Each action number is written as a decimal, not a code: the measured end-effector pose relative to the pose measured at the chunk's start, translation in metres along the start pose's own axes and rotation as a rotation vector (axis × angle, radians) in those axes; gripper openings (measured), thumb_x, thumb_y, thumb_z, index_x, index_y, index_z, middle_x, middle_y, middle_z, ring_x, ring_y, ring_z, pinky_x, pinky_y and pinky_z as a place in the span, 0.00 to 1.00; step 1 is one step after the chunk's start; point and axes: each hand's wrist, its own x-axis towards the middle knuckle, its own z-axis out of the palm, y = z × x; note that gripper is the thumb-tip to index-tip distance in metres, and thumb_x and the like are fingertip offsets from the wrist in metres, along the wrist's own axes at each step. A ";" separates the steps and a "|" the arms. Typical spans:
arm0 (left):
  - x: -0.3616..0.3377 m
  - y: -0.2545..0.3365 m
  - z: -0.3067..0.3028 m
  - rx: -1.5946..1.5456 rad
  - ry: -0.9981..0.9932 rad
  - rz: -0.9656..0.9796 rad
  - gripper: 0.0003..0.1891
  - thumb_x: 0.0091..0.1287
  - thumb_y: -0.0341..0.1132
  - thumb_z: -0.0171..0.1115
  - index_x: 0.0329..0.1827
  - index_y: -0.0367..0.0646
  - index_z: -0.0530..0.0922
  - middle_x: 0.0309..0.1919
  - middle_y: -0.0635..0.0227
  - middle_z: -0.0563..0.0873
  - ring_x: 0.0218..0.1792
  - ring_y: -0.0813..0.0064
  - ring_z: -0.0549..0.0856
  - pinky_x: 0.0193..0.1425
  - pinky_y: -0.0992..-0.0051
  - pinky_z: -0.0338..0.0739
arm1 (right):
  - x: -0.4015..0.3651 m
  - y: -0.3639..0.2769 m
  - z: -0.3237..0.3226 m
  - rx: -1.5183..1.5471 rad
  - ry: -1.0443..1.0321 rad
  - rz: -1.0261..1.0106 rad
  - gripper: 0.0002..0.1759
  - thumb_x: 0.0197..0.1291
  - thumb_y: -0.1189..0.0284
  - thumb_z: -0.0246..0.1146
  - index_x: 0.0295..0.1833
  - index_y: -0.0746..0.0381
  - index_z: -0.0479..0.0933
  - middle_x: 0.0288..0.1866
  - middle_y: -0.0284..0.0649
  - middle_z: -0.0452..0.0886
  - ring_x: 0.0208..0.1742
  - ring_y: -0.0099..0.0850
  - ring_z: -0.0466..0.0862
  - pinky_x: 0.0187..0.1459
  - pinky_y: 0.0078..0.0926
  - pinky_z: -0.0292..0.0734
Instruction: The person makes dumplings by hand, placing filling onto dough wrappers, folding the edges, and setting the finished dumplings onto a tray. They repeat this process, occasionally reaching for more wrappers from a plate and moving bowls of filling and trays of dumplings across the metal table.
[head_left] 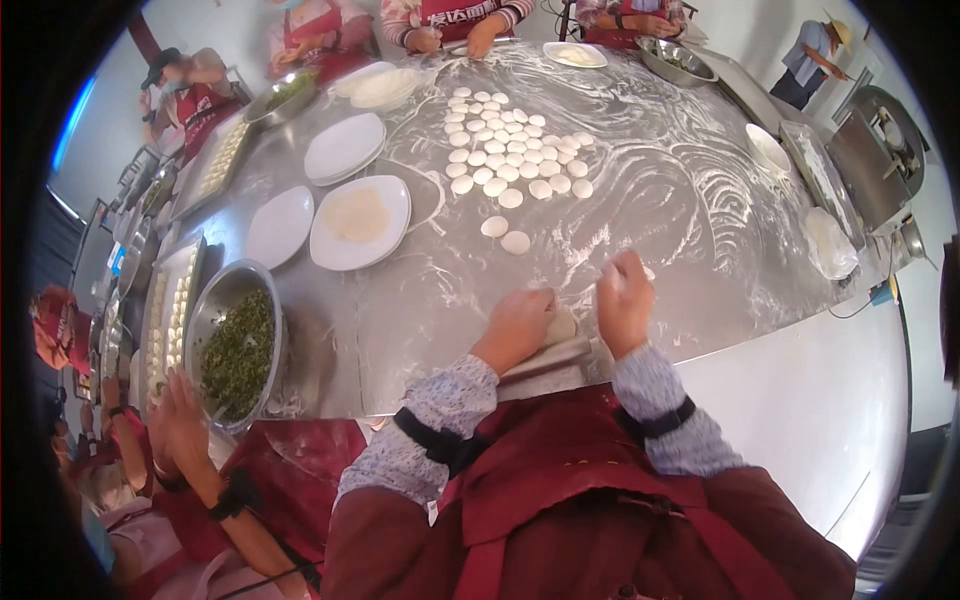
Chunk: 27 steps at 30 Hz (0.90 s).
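Observation:
My left hand [515, 328] is curled closed at the near edge of the steel table, its fingertips at the edge of a pale round of dough [560, 328]. To its right, my right hand [625, 303] is held as a loose fist with the fingers bent; whether something small is in it is hidden. Under and in front of the dough lies a pale, flat piece like a board or folded cloth [548, 364]. Farther out on the floury metal, two dough discs [505, 236] lie apart from a large cluster of small flattened dough pieces [515, 150].
A steel bowl of chopped greens [240, 350] stands at the left, beside a tray of filled dumplings [172, 310]. White plates [360, 222] sit behind it, one with a thin dough sheet. A co-worker's hands [178, 425] are at the tray; other people work across the table [650, 210].

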 end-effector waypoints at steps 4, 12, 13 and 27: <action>-0.013 0.000 -0.004 -0.168 -0.017 -0.023 0.07 0.59 0.29 0.51 0.34 0.35 0.75 0.31 0.50 0.81 0.37 0.49 0.79 0.41 0.58 0.72 | -0.007 -0.004 -0.008 0.044 -0.010 0.010 0.05 0.52 0.75 0.54 0.35 0.63 0.69 0.24 0.51 0.76 0.26 0.48 0.78 0.29 0.36 0.72; 0.004 0.004 0.007 -0.048 0.030 -0.027 0.08 0.59 0.28 0.49 0.35 0.36 0.75 0.32 0.51 0.82 0.39 0.50 0.80 0.44 0.59 0.73 | 0.015 -0.006 0.015 0.017 0.006 -0.014 0.05 0.52 0.74 0.55 0.34 0.64 0.70 0.24 0.50 0.76 0.27 0.48 0.78 0.30 0.36 0.72; 0.000 0.000 0.005 -0.002 0.013 -0.007 0.07 0.58 0.29 0.50 0.35 0.38 0.75 0.31 0.52 0.82 0.38 0.51 0.80 0.43 0.58 0.73 | 0.006 -0.003 0.004 0.009 0.001 0.008 0.05 0.52 0.74 0.55 0.34 0.64 0.70 0.24 0.50 0.76 0.26 0.46 0.79 0.30 0.35 0.72; -0.004 0.000 0.000 -0.070 0.007 0.001 0.07 0.59 0.30 0.52 0.35 0.36 0.75 0.31 0.50 0.81 0.36 0.53 0.81 0.41 0.60 0.73 | 0.010 -0.007 0.007 -0.026 -0.023 0.042 0.05 0.53 0.73 0.54 0.34 0.64 0.70 0.25 0.51 0.76 0.28 0.49 0.78 0.30 0.36 0.72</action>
